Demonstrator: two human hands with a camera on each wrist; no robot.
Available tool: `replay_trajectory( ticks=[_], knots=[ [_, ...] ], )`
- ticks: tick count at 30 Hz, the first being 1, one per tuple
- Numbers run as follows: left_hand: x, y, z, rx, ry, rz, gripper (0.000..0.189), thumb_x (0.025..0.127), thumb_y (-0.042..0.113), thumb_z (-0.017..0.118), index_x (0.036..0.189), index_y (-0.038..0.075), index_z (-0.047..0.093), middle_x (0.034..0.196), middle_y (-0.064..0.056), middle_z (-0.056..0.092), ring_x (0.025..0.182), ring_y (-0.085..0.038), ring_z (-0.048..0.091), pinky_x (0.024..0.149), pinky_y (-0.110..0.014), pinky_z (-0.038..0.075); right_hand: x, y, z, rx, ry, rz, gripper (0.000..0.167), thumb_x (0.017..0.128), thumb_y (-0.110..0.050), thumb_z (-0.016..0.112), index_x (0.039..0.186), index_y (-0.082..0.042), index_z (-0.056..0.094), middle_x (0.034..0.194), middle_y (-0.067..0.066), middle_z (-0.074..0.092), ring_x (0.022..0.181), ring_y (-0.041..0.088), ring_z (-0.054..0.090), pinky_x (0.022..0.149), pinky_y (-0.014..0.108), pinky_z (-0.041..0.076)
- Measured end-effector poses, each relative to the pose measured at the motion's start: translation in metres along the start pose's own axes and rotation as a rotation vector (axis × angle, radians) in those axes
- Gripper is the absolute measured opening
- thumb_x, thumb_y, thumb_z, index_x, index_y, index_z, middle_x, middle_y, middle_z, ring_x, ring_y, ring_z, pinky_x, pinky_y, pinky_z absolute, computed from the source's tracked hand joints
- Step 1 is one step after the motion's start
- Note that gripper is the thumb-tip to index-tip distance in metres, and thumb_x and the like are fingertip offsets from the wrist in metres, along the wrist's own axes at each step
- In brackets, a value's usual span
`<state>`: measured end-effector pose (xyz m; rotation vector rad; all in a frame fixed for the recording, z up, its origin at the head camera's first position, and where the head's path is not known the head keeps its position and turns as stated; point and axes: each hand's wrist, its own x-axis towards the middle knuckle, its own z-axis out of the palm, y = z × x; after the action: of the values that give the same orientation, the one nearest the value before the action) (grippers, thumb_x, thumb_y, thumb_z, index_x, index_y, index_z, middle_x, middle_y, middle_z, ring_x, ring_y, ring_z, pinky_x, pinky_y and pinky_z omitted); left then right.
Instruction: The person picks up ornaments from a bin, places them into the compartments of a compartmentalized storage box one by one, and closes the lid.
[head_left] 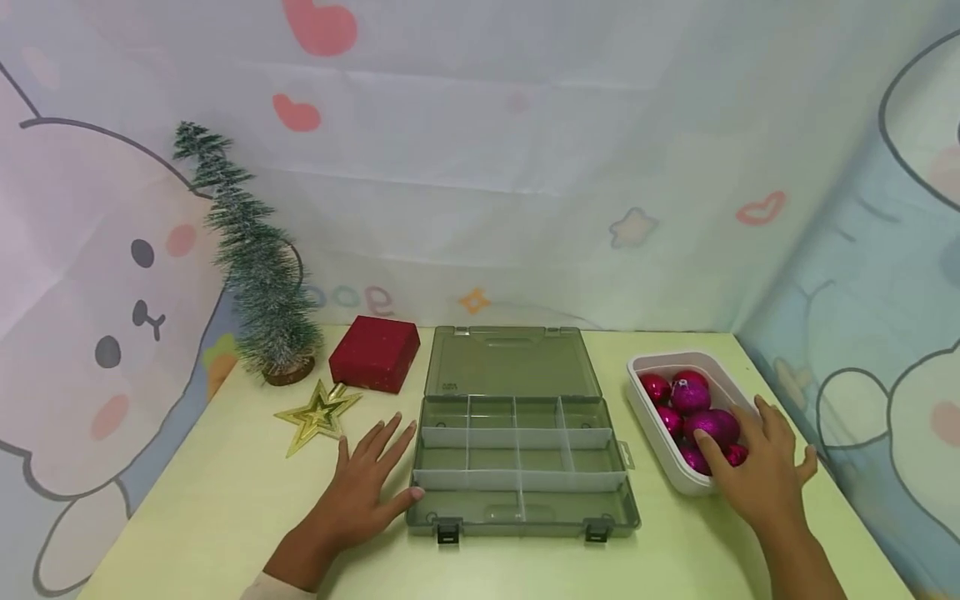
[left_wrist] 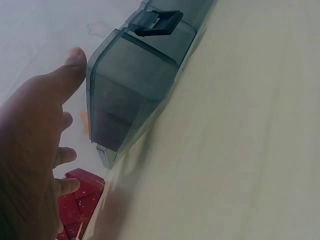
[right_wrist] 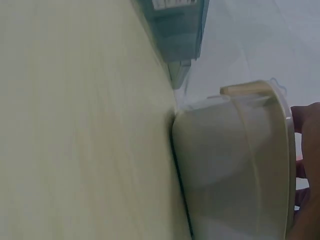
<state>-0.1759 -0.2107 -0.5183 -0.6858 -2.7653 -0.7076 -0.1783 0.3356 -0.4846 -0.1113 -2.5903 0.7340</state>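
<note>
"Where are the hands?"

"The left hand is left of the lower centre, fingers spread apart. Its thumb is at the left edge of a see-through grey compartment box; I can't tell whether they touch. The right hand, at lower right, also has its fingers apart, reaching over the right rim of a white tub."

"What's in the tub?"

"Shiny pink and purple balls. The thumb and forefinger are at a large purple ball; I can't tell whether the fingertips touch it."

"And the compartment box?"

"It's at the lower centre, its lid swung back toward the top of the frame."

"Anything else on the surface?"

"Left of centre, a gold star lies flat just below a red box. Further left stands a small frosted tree, its top bending leftward."
</note>
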Motion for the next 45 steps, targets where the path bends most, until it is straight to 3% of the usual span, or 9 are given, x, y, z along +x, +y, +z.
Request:
replay_trajectory(
  ticks=[11,18,24,32,42,45],
  knots=[
    [-0.003,-0.002,0.001,-0.073,-0.044,0.024,0.075,0.107,0.049,0.066,0.171,0.02,0.041,0.179,-0.018,0.034,0.159,-0.056,0.037,0.111,-0.098,0.016,0.012,0.002,-0.004,-0.129,-0.137,0.037,0.075,0.101,-0.059,0.07,0.148,-0.003,0.057,0.165,0.037,0.035,0.153,0.06,0.026,0.106,0.099,0.005],
    [-0.003,-0.002,0.002,-0.12,-0.065,0.002,0.073,0.107,0.047,0.066,0.171,0.021,0.041,0.179,-0.017,0.034,0.159,-0.057,0.037,0.111,-0.098,0.014,0.025,-0.001,-0.008,-0.159,-0.168,-0.03,0.07,0.096,-0.052,0.079,0.145,-0.005,0.063,0.157,0.04,0.043,0.146,0.063,0.031,0.098,0.104,0.005],
    [-0.002,-0.001,0.001,-0.158,-0.097,-0.029,0.073,0.109,0.047,0.064,0.173,0.025,0.036,0.178,-0.016,0.036,0.16,-0.055,0.036,0.114,-0.097,0.01,0.03,-0.006,-0.015,-0.144,-0.164,-0.048,0.068,0.095,-0.045,0.082,0.143,0.0,0.063,0.154,0.038,0.045,0.144,0.062,0.034,0.1,0.102,0.01],
    [-0.003,-0.002,0.001,-0.21,-0.144,-0.087,0.073,0.108,0.048,0.063,0.173,0.031,0.034,0.171,-0.009,0.05,0.162,-0.053,0.034,0.118,-0.094,0.004,0.042,-0.015,-0.025,-0.062,-0.113,-0.061,0.063,0.099,-0.044,0.079,0.134,0.007,0.064,0.14,0.035,0.053,0.129,0.059,0.049,0.098,0.088,0.028],
    [-0.003,-0.003,0.003,-0.216,-0.161,-0.102,0.074,0.108,0.049,0.063,0.173,0.031,0.034,0.173,-0.006,0.047,0.163,-0.052,0.033,0.119,-0.092,0.003,0.051,-0.037,-0.025,0.114,-0.192,-0.021,0.064,0.102,-0.04,0.076,0.143,0.007,0.061,0.135,0.032,0.066,0.131,0.054,0.058,0.106,0.077,0.044],
    [-0.003,-0.002,0.003,-0.23,-0.173,-0.113,0.075,0.108,0.049,0.063,0.174,0.031,0.033,0.174,-0.006,0.047,0.164,-0.052,0.031,0.12,-0.092,0.002,0.054,-0.043,-0.023,0.141,-0.197,-0.036,0.062,0.104,-0.035,0.075,0.149,0.004,0.058,0.129,0.029,0.068,0.12,0.048,0.064,0.094,0.06,0.057]
  ],
)
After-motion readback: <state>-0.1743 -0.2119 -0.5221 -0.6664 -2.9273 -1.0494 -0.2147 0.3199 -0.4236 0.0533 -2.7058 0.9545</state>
